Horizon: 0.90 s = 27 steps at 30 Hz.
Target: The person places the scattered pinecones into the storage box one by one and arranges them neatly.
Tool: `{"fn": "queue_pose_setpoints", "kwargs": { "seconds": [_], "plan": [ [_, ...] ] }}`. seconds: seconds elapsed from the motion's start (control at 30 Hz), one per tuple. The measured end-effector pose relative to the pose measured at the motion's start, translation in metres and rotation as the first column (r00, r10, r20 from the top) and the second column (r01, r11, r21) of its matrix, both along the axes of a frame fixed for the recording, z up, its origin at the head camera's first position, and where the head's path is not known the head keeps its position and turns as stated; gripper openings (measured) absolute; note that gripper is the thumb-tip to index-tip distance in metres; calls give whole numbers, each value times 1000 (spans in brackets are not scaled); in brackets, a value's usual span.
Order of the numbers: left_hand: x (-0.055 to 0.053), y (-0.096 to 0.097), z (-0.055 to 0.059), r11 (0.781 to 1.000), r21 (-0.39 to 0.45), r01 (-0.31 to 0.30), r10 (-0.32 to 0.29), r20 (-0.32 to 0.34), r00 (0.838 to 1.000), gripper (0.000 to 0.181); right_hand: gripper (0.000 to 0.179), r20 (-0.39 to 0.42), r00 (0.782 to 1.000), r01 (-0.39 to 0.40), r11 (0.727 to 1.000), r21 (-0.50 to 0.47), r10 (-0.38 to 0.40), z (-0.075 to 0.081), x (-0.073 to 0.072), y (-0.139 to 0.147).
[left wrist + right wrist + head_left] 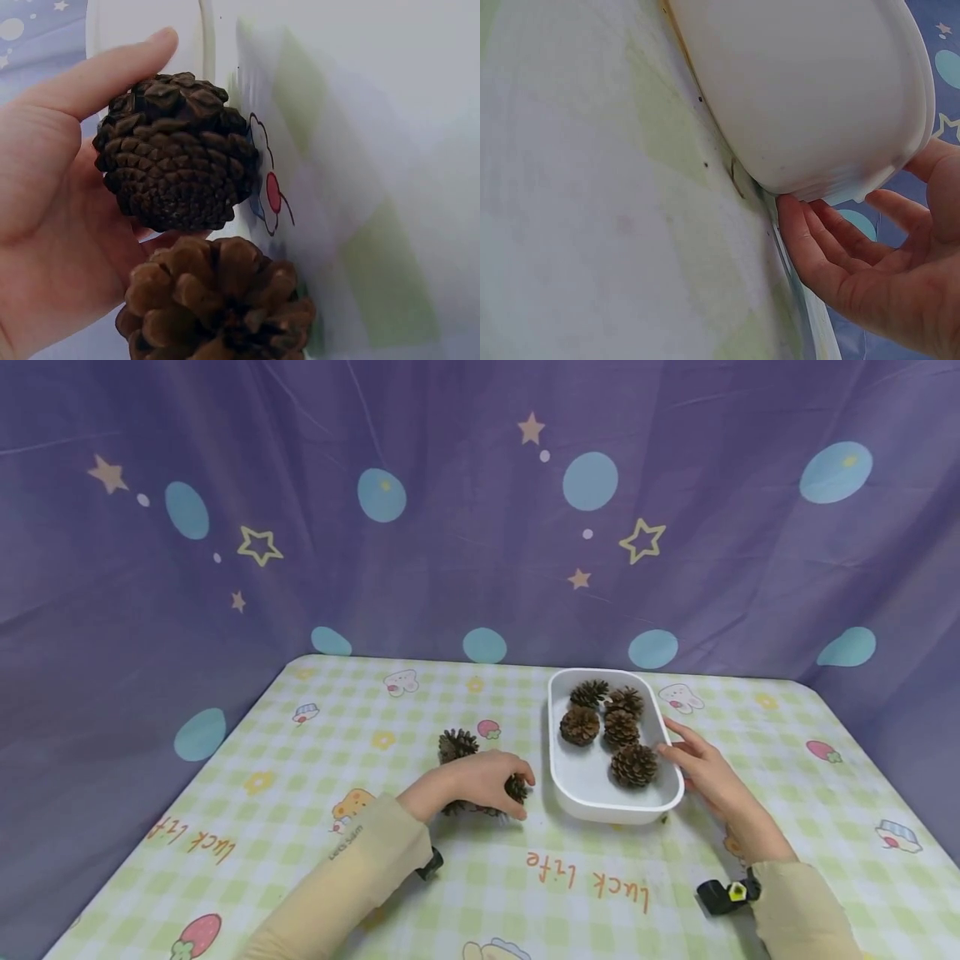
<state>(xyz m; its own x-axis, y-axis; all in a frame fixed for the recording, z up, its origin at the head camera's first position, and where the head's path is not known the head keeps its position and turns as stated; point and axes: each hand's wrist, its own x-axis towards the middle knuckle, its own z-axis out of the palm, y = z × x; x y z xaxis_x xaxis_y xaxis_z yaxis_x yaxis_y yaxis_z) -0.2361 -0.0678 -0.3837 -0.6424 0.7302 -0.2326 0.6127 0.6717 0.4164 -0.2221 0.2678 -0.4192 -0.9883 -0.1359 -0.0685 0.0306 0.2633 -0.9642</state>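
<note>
One white tray (585, 782) holds five pinecones (634, 766); at least two pinecones (457, 744) are outside.

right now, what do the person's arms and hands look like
The left sleeve and right sleeve are pale beige, the left with small dark lettering, hard to read. The left wrist device and right wrist device are black, the right one with a yellow-green mark. The left hand and right hand are bare.
</note>
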Motion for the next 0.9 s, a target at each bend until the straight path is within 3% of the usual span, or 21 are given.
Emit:
{"fn": "queue_pose_setpoints", "kwargs": {
  "seconds": [0.4, 0.67, 0.9],
  "plan": [
    [0, 0, 0, 1000, 11, -13, 13, -11, 1000, 37, 67, 3, 1000, 3, 1000, -12, -3, -1, -1, 0],
    [0, 1, -4, 994, 91, -57, 54, 31, 998, 41, 66, 0, 1000, 0, 1000, -20, 0, -3, 0, 0],
    [-1, -1, 4, 983, 164, -83, 83, 8, 997, 45, 66, -10, 1000, 2, 1000, -21, -3, -3, -1, 1]
  ]
}}
